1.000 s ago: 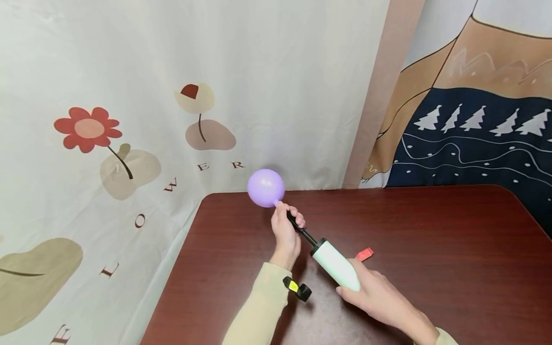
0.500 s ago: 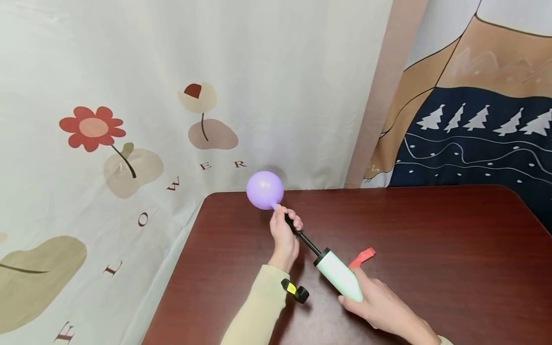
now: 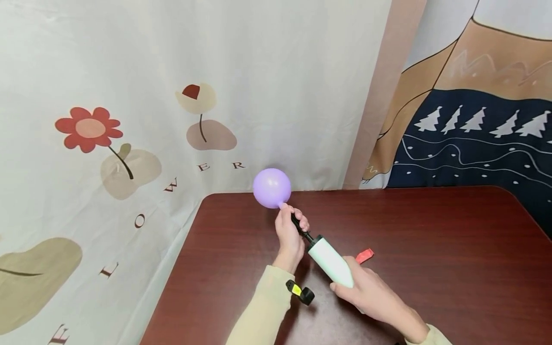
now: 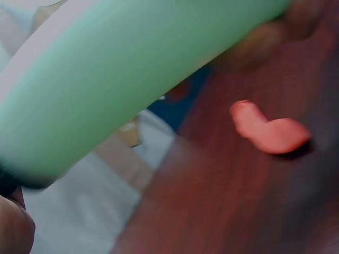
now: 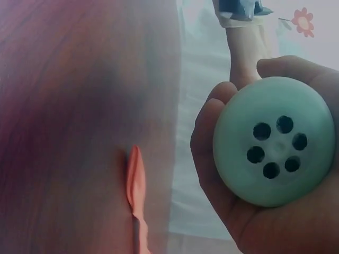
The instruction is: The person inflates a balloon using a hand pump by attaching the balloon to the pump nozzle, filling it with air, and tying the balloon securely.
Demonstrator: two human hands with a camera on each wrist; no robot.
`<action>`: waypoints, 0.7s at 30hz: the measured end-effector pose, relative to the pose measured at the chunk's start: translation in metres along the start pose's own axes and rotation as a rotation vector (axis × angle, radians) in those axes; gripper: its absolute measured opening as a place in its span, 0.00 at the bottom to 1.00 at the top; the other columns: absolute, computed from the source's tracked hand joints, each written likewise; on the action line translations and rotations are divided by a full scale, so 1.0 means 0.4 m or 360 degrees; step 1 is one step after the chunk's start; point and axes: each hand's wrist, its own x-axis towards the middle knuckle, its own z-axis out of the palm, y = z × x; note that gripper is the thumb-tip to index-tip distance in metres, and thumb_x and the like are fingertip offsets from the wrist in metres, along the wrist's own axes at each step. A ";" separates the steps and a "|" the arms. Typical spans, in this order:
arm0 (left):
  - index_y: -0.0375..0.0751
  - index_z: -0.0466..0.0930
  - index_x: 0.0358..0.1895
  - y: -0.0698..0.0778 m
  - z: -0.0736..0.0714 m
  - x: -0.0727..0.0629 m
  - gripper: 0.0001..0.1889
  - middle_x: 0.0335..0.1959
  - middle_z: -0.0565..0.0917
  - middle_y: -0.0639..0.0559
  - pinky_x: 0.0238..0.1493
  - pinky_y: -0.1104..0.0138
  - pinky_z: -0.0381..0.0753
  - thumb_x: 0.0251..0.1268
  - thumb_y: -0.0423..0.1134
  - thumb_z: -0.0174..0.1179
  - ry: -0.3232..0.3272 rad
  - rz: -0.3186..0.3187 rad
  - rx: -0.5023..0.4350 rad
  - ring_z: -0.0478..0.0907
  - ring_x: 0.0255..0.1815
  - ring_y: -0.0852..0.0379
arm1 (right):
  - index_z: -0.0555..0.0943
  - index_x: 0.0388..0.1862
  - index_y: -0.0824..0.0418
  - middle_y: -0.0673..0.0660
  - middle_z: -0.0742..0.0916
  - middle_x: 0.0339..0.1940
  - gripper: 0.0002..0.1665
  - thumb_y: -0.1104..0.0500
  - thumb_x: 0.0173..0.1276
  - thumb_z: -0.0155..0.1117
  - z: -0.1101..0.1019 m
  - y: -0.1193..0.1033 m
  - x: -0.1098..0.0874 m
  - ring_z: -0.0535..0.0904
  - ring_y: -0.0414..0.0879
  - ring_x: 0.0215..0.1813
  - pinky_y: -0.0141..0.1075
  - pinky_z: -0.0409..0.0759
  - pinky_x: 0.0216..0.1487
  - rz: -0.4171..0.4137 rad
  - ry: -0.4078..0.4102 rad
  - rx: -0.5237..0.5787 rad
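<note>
My left hand (image 3: 290,235) grips the black handle end of a balloon pump and pinches the neck of a partly inflated purple balloon (image 3: 271,188) there. The pump's pale green barrel (image 3: 331,262) slants down to the right, with a short length of black rod showing between it and the left hand. Around the barrel's lower end curl the fingers of my right hand (image 3: 374,292). In the right wrist view the barrel's round end (image 5: 275,143) shows several dark holes, with fingers and thumb wrapped about it. The left wrist view shows the barrel large and close.
A limp red balloon (image 3: 365,256) lies on the dark brown table (image 3: 431,230), just beyond the right hand. A pale curtain (image 3: 293,96) with printed flowers hangs behind the table's far edge. A black wrist camera (image 3: 302,292) sits on the left sleeve.
The barrel slid down the rod, then back up toward my left hand, so less rod shows now than half a second ago. The purple balloon shifted slightly right and looks a little bigger.
</note>
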 end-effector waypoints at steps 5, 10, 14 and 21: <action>0.46 0.67 0.29 0.066 -0.003 0.050 0.20 0.21 0.70 0.55 0.16 0.76 0.63 0.87 0.46 0.43 0.0021 0.0091 -0.0097 0.65 0.13 0.65 | 0.74 0.64 0.47 0.42 0.82 0.40 0.31 0.42 0.67 0.73 -0.038 -0.007 -0.043 0.75 0.34 0.37 0.32 0.73 0.35 0.0063 -0.0053 -0.0079; 0.46 0.66 0.31 0.109 -0.019 0.070 0.19 0.22 0.70 0.54 0.18 0.75 0.62 0.88 0.48 0.42 0.0004 0.0170 -0.0079 0.65 0.14 0.64 | 0.74 0.61 0.43 0.39 0.80 0.35 0.28 0.44 0.66 0.74 -0.044 -0.004 -0.066 0.74 0.33 0.35 0.32 0.72 0.34 -0.0028 -0.0012 -0.0155; 0.46 0.66 0.30 0.096 -0.027 0.061 0.19 0.22 0.70 0.54 0.18 0.74 0.63 0.88 0.45 0.41 -0.0025 0.0140 -0.0055 0.66 0.14 0.64 | 0.75 0.59 0.47 0.40 0.80 0.33 0.26 0.46 0.66 0.73 -0.026 0.008 -0.055 0.73 0.33 0.33 0.31 0.72 0.33 -0.0046 -0.0028 -0.0135; 0.46 0.66 0.31 0.029 -0.018 0.015 0.18 0.22 0.70 0.54 0.18 0.75 0.65 0.88 0.44 0.41 -0.0043 0.0047 0.0022 0.66 0.15 0.64 | 0.74 0.58 0.57 0.46 0.80 0.31 0.27 0.48 0.67 0.72 0.004 0.010 -0.001 0.74 0.35 0.24 0.32 0.75 0.25 0.0003 -0.0088 0.0040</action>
